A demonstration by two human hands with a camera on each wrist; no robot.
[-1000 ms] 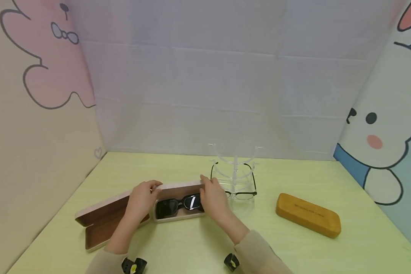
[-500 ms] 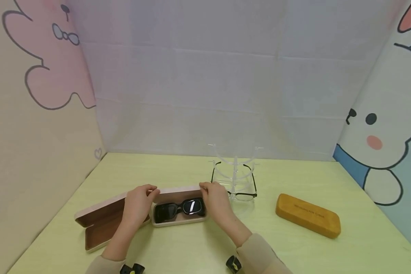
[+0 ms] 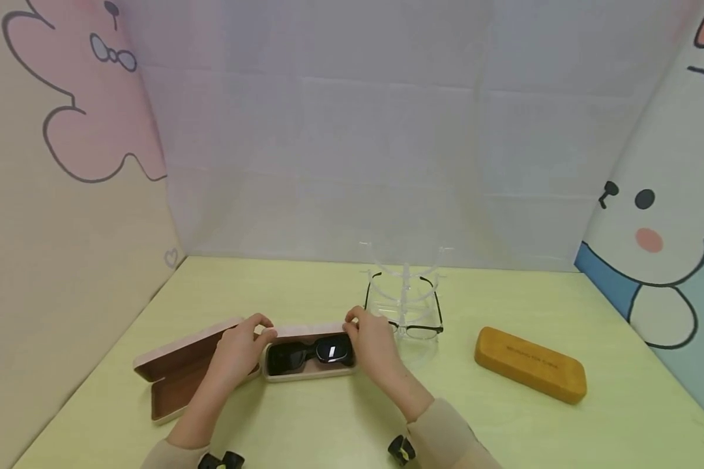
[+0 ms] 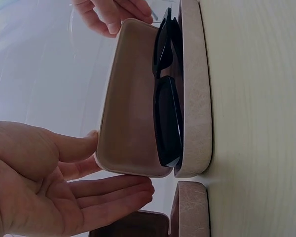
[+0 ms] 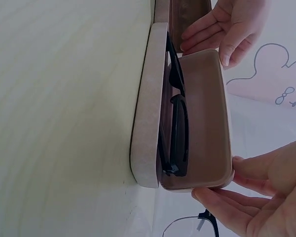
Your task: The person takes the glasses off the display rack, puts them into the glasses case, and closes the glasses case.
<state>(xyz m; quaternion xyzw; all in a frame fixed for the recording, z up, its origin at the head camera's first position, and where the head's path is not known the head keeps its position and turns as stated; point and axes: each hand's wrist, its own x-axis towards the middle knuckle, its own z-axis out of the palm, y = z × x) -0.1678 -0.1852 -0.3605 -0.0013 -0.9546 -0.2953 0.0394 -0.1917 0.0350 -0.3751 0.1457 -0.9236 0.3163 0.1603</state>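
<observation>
A pale pink glasses case (image 3: pixel 311 376) lies on the table with its lid (image 4: pixel 128 98) raised. Black sunglasses (image 3: pixel 284 358) rest inside, folded, their lenses toward the front. At the lid's left corner my left hand (image 3: pixel 233 355) holds the edge between thumb and fingers. My right hand (image 3: pixel 377 348) pinches the opposite corner, its thumb and fingertips on the rim in the right wrist view. Just left of this case, partly behind the left forearm, stands a second open pink case (image 3: pixel 178 384) with a brown lining.
Behind the right hand is a clear acrylic display stand (image 3: pixel 406 286) bearing black-framed eyeglasses (image 3: pixel 442 330). A closed mustard-yellow glasses case (image 3: pixel 530 365) lies to the right. A pale cloth wall (image 3: pixel 328 163) closes off the table's back edge.
Both hands have tipped the lid a little further forward and down over the sunglasses. The right hand has come down with its corner. The head view has shifted slightly.
</observation>
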